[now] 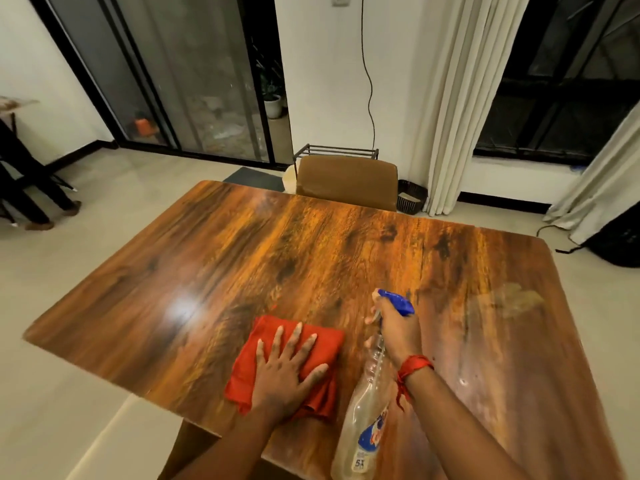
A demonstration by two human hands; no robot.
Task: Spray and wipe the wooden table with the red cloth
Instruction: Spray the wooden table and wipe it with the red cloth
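The wooden table (pixel 311 251) fills the middle of the view, glossy and brown-orange. A folded red cloth (pixel 256 351) lies on it near the front edge. My left hand (pixel 287 372) presses flat on the cloth, fingers spread. Just to the right, my right hand (pixel 398 329) grips the neck of a clear spray bottle (pixel 363 424) with a blue trigger head (pixel 398 301). The nozzle points away toward the far side of the table. A red thread is tied on my right wrist.
A brown chair (pixel 346 181) stands at the table's far edge, with a small metal rack (pixel 336 150) behind it. White curtains (pixel 460 109) hang at the right, a dark bag (pixel 616 244) lies on the floor beside them. A dull smear (pixel 509 299) marks the table's right side.
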